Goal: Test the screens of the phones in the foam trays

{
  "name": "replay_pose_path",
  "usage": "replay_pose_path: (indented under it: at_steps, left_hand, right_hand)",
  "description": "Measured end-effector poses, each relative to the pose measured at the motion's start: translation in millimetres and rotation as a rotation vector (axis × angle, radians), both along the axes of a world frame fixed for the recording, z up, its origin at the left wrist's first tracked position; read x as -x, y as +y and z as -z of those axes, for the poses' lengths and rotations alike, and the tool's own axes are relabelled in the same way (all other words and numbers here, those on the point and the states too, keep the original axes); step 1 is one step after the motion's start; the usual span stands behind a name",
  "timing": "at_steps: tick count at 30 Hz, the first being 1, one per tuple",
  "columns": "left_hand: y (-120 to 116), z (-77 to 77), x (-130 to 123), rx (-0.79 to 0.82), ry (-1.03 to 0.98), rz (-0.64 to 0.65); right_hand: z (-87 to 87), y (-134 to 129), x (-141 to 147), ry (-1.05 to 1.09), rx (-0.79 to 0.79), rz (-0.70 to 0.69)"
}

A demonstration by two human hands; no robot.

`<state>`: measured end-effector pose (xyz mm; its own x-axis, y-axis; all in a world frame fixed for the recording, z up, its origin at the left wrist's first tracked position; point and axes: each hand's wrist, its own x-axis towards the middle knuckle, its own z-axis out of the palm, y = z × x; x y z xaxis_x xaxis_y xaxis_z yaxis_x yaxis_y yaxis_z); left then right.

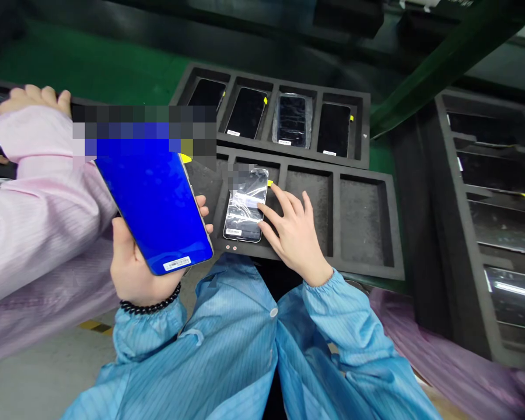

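Note:
My left hand [146, 274] is closed around a smartphone [155, 204] with a bright blue screen, raised and tilted above the near tray. A white label sits at its lower end, and pixelation hides its top. My right hand [295, 233] has its fingers spread, with fingertips on the right edge of a second phone [245, 213]. That phone wears wrinkled clear film, a white label and a yellow tab. It is at a compartment of the near black foam tray [371, 268]; I cannot tell whether it lies fully flat.
Behind, another foam tray [363, 131] holds several dark phones. A rack-like foam tray [464, 227] with more phones stands at right. A co-worker's pink sleeve [48, 157] and hand [35, 99] reach in from the left. A green post [446, 64] slants across the upper right.

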<state>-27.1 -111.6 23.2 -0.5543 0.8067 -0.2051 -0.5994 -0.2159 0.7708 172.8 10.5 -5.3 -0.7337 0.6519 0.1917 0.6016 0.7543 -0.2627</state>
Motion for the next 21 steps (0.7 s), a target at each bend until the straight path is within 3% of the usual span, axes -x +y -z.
replay_pose_path:
  at_steps: [7,21]
  left_hand:
    - [0.2,-1.2,1.3,0.002,-0.008,-0.024]
    - [-2.9,0.2,0.0,0.033,-0.03,-0.032]
  right_hand:
    - [-0.9,-1.3,-2.9,0.04,0.024,0.067]
    - [-0.1,-1.3,-0.9,0.029,0.029,0.003]
